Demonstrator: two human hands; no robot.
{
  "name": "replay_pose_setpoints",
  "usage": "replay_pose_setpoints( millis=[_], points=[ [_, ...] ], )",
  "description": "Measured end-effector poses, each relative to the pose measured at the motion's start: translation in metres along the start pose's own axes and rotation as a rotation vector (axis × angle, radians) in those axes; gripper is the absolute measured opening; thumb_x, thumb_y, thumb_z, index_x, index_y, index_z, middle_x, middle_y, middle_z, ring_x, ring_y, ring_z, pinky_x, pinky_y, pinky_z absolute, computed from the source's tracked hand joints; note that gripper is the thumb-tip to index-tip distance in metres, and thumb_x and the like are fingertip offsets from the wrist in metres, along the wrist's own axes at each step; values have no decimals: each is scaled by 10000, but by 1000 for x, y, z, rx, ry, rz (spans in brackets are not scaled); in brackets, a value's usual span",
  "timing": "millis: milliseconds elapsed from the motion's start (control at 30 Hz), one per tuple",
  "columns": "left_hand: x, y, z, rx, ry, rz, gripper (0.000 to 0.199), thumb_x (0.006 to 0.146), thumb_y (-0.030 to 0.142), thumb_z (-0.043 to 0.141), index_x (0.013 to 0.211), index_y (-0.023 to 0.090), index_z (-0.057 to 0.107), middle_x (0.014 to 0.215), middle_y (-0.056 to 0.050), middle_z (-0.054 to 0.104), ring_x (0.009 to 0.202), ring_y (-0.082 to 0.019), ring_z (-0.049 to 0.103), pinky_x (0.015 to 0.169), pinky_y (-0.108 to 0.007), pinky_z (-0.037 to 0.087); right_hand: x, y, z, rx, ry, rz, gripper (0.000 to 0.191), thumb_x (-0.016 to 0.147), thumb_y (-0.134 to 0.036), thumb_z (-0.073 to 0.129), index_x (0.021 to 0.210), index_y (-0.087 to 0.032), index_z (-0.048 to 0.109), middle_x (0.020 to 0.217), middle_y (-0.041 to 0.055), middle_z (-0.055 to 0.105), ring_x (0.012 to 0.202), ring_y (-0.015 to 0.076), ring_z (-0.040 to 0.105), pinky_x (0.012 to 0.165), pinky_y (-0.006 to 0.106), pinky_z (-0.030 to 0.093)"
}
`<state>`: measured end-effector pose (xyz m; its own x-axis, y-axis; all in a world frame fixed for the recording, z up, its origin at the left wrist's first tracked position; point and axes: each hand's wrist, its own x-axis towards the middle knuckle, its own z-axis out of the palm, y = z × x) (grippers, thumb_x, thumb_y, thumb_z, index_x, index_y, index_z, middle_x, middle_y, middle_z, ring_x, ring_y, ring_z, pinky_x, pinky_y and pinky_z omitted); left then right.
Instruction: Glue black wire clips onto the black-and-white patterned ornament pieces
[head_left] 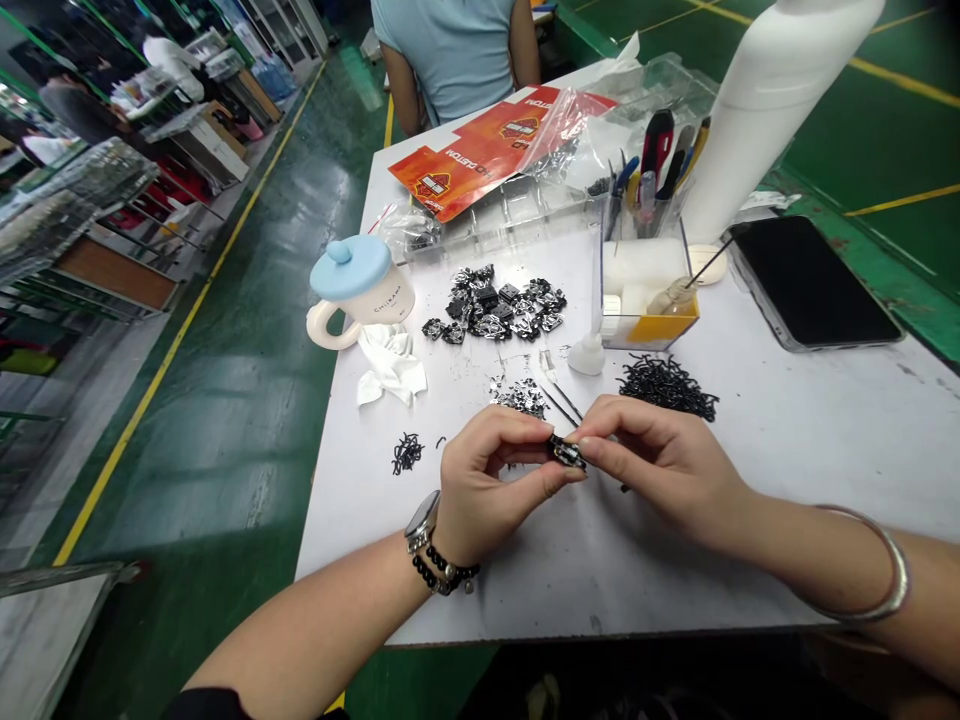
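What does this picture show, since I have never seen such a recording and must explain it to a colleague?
There is no robot here. The single picture comes from a camera worn on a person's head, looking forward and down, so the two bare hands in front are the wearer's own.

The left hand and right hand pinch a small dark part with shiny areas; its details are too small to make out.

On the white table lie heaps of black-and-silver pieces and thin black bits. Around them are a lidded mug, a crumpled tissue, a clear box of tools and a phone.

Beyond the table, someone in a light blue top faces away.
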<state>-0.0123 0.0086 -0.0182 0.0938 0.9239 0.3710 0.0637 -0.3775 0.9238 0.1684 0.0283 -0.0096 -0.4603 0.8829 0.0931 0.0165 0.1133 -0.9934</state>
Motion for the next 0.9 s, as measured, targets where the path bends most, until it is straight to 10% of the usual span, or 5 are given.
replay_pose_setpoints(
  millis=[900],
  points=[
    [1,2,2,-44,24,-89,301,593,74,808,849,145,667,809,-40,618,694,-117,637,602,-194,586,-1,-1,1,-13,2,49,197,899,-341,540,800,-189,616,747,25,594,690,131,528,625,254,415]
  ],
)
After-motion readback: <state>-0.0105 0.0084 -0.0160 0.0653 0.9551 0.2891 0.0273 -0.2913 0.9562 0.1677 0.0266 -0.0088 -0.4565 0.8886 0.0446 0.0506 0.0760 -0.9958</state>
